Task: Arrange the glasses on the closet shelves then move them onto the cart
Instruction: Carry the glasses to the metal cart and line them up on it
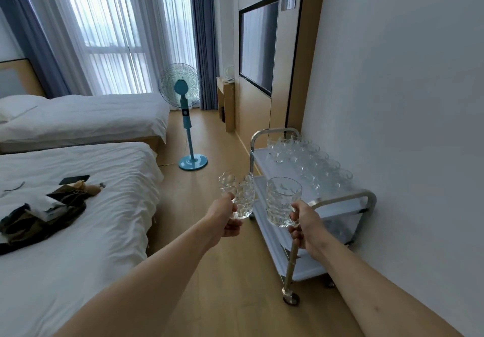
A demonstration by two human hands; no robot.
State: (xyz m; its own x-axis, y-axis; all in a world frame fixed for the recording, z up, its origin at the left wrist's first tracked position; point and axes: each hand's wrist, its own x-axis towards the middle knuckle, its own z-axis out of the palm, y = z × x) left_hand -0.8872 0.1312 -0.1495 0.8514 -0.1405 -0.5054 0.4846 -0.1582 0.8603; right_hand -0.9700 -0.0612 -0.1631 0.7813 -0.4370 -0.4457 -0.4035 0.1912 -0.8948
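Two dimpled glass mugs are carried at arm's length toward a service cart: the left mug [237,194] in the left hand [227,217], the right mug [283,201] in the right hand [307,225], each hand curled round its mug's handle, both mugs upright and apart from one another. Just ahead, the top shelf of the cart [275,171] holds rows of glasses [309,162] packed along its wall side, with bare tray left on the side nearer the beds. The step in hand looks to be setting this pair down; it would go best one mug at a time, lowered straight onto the bare strip, handles turned away from the standing rows so glass does not knock glass. The cart's near handle rail [343,199] arches across the approach, so the mugs likely need to pass above it. The cart stands close against the white wall [392,101]; open wood floor [209,245] runs between it and the near bed [91,219], with a blue pedestal fan [184,116] farther down the aisle
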